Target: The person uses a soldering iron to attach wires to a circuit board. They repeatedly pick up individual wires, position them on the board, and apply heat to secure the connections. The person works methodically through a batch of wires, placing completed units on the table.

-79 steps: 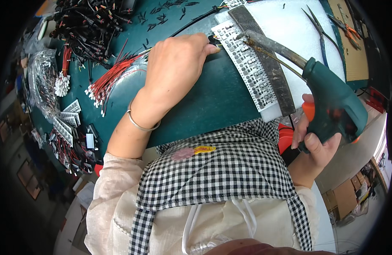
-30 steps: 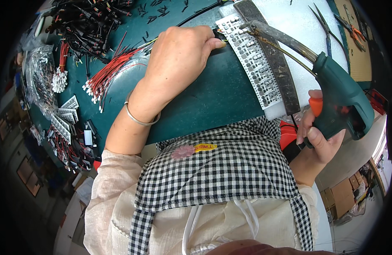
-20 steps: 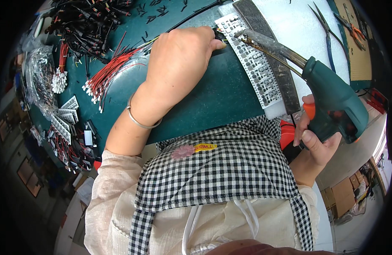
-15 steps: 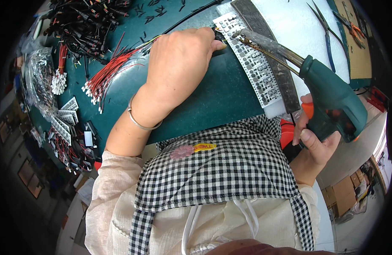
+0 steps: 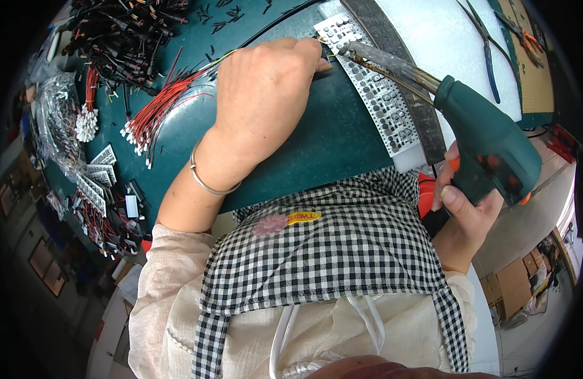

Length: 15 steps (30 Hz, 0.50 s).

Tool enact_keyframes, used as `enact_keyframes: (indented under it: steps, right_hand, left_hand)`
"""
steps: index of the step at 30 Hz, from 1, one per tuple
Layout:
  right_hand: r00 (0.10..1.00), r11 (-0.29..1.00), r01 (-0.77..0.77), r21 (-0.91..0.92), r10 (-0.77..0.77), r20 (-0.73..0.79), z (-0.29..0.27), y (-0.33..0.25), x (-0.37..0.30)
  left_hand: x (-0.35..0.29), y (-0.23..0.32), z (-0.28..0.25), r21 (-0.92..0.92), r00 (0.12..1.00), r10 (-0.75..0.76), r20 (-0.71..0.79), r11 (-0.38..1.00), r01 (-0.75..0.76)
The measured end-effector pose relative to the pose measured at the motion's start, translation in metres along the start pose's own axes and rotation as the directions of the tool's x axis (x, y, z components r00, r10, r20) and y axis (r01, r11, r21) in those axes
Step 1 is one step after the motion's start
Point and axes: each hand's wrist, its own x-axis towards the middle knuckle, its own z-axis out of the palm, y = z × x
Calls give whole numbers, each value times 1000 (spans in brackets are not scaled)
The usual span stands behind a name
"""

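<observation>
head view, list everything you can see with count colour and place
soldering gun: one, dark green, metal tip at the strip's top end, right of centre
perforated strip: one, white with small parts, slanting down the mat's right edge
mat: one, dark green, centre
red wires: a bundle, white ends, left of the wrist
black wires: a pile, upper left
bracelet: one, silver, left wrist
apron: one, black and white check, bottom
left hand: fingertips pressed down by the strip's top end
right hand: gripping the gun's handle

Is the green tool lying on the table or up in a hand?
Up in a hand: the right hand grips the green tool, its metal tip over the white strip.
</observation>
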Motion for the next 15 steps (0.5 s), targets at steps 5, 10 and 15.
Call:
enact_keyframes:
  steps: [5,10,15]
  right_hand:
    - [997,999,-43,23,44,-58,10,-4,2]
    - [992,995,-96,1,95,-86,11,-9,-1]
    - [998,999,-34,-18,33,-46,8,-3,-1]
  left_hand:
    - [0,3,-1,29,1000,1,-3,1000,-1]
    - [-1,4,-1,44,1000,8,-21,999,-7]
    - [-1,3,1,57,999,24,-33,998,-22]
